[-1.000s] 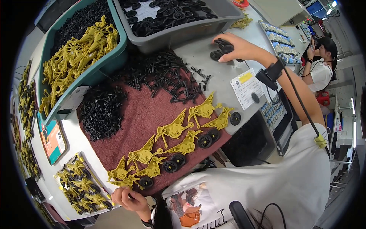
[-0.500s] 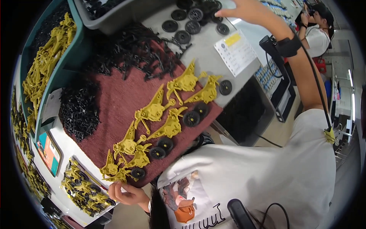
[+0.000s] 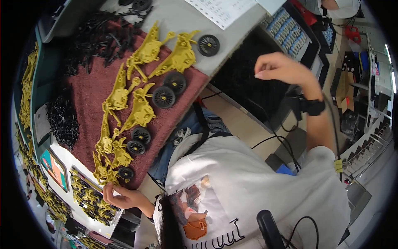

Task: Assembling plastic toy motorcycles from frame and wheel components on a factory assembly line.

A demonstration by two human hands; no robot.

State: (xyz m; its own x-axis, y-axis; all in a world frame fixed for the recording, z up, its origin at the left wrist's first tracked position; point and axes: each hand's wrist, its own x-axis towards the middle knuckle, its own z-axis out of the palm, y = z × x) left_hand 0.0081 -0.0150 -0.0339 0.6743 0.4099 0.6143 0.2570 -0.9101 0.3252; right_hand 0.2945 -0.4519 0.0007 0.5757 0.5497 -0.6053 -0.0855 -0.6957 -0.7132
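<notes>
Spiky black plastic parts heap beside a nappy maroon towel. The left hand has a narrow grip, fingertips at the lowest yellow frame; I cannot tell if they pinch it. Angular moulded frames and round spoked wheels line the towel. The right hand curls loosely over a dark panel, contents unclear.

White printed shirt; black wrist strap; blue jeans; yellow-taped cable.
</notes>
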